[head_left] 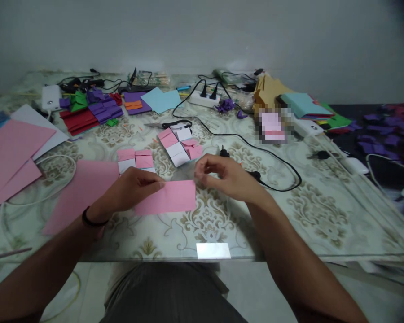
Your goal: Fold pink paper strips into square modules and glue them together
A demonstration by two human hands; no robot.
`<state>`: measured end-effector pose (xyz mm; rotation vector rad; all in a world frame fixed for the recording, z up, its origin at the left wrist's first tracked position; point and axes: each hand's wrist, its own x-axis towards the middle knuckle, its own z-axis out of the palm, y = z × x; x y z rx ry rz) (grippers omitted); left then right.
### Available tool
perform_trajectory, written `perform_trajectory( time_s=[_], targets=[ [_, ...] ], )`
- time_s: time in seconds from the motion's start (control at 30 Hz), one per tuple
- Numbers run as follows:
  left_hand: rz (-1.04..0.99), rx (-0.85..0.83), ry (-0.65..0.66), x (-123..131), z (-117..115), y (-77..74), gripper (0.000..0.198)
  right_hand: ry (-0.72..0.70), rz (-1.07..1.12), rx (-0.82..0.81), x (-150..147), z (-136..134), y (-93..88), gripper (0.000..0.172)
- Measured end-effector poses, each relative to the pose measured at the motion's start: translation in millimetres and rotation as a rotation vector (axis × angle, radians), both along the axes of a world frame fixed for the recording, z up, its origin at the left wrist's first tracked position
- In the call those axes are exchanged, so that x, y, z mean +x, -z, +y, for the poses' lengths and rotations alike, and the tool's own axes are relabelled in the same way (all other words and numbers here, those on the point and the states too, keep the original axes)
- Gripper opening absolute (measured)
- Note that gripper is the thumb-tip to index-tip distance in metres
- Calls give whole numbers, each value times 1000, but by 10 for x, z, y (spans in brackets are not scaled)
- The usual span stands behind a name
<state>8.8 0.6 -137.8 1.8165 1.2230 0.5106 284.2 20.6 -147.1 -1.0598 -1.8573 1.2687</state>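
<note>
My left hand (134, 186) pinches the upper edge of a pink paper strip (178, 196) between thumb and fingers. At the strip's upper right corner is my right hand (222, 176), its fingers curled towards the thumb. Whether anything is between those fingertips is hidden. Partly behind the right hand lies a black glue gun (224, 152), its nozzle and part of its body showing. Folded pink and white paper pieces (178, 152) lie beyond the strip. Another such group (143, 158) sits just past my left hand. A large pink sheet (87, 188) is under my left wrist.
Scissors (170, 124) and a white power strip (204, 98) are farther back, with a black cord (242, 135) looping right. Folded coloured papers (103, 107) are at the back left. Pink sheets (13, 157) cover the left side. Stacked papers (306, 106) stand at the right.
</note>
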Motion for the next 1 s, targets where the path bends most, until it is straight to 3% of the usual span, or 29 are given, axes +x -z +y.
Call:
perform_trajectory(
  time_s=[0.1,0.3,0.6,0.8,1.0],
  targets=[
    [32,18,34,101,-53,29,33,-41,-25,-15,-188,-105,46,13],
    [-77,-80,-20,159,-79,80,20,-71,-18,3,-377,-197,164,8],
    [-44,-70,32,124,-63,196,5,-53,4,-51,-412,-220,190,5],
    [-119,-192,15,82,-15,139,7,-25,39,-163,-360,-180,159,7],
    [-177,-208,-1,-84,95,97,6,20,52,-170,-178,-89,62,12]
  ],
)
